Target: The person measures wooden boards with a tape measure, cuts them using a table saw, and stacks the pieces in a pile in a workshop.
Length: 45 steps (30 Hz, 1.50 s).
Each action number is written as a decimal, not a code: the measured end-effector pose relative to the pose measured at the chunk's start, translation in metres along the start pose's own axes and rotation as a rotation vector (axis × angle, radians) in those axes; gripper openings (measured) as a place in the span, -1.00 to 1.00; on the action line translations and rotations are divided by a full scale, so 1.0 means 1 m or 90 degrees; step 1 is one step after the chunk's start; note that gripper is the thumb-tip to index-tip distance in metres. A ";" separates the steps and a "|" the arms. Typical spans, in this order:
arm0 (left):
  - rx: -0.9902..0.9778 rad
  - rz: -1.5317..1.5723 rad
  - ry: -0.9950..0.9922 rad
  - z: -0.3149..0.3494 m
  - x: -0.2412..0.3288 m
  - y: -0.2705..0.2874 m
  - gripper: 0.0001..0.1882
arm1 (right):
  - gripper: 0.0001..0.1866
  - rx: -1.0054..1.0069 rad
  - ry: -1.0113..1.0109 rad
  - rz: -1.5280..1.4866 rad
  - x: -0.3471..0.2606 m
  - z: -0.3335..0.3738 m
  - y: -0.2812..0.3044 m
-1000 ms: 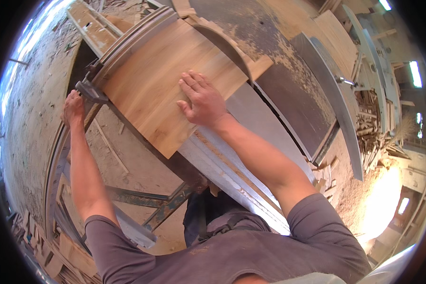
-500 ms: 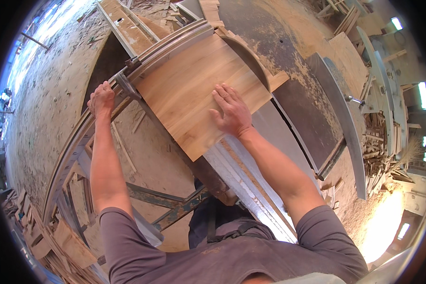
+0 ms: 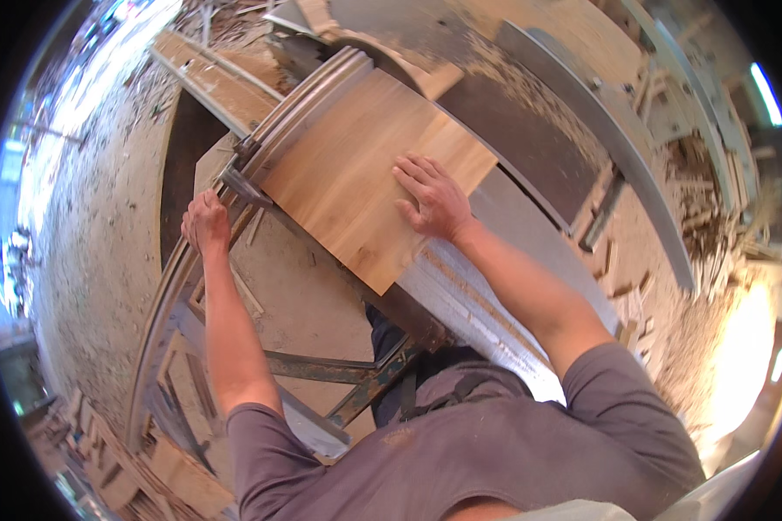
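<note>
A square light-brown wooden board [image 3: 347, 191] lies on the metal saw table. Its far-left edge sits against a long metal fence [image 3: 300, 108]. My right hand [image 3: 434, 198] rests flat on the board near its right side, fingers stretched out, palm down. At the left, my left hand [image 3: 206, 223] is closed around the long curved-looking metal rail [image 3: 161, 304], just beside a metal clamp [image 3: 245, 187]. The underside of the left grip is hidden.
A dark slot [image 3: 530, 200] runs in the table along the board's right side. A wood offcut [image 3: 443, 80] lies beyond the board. Another metal rail [image 3: 617, 130] stands to the right, with scrap wood [image 3: 704, 182] behind it. Sawdust covers the table's far part.
The board, fence and both hands have moved back toward me relative to the table slot and offcut. The whole view has also shifted. Both hands keep their places.
</note>
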<state>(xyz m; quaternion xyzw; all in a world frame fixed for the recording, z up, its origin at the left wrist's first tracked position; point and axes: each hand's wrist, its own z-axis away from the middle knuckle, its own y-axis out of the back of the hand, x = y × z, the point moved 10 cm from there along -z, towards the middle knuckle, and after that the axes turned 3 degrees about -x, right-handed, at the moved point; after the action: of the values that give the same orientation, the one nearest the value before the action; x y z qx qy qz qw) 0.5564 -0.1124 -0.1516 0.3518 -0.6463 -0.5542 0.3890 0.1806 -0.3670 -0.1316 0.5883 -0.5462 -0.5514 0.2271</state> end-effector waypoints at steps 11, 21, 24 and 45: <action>-0.040 0.428 -0.034 0.382 0.180 -0.014 -0.12 | -0.29 0.155 -0.329 0.078 0.104 0.164 0.085; -0.248 0.753 -0.006 0.477 0.189 -0.037 -0.04 | -0.33 0.136 -0.530 -0.042 0.042 0.393 0.142; -0.329 0.779 0.019 0.493 0.212 -0.024 -0.02 | -0.35 0.219 -0.566 -0.176 0.006 0.492 0.152; -0.245 0.564 -0.278 0.516 0.257 -0.002 -0.33 | -0.34 0.318 -0.991 0.356 -0.041 0.824 0.322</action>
<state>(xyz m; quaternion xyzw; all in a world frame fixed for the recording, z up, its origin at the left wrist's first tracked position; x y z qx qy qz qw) -0.0200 -0.1120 -0.1678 -0.1566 -0.6856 -0.5056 0.4998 -0.6757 -0.1505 -0.0731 -0.0799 -0.7765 -0.5849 -0.2202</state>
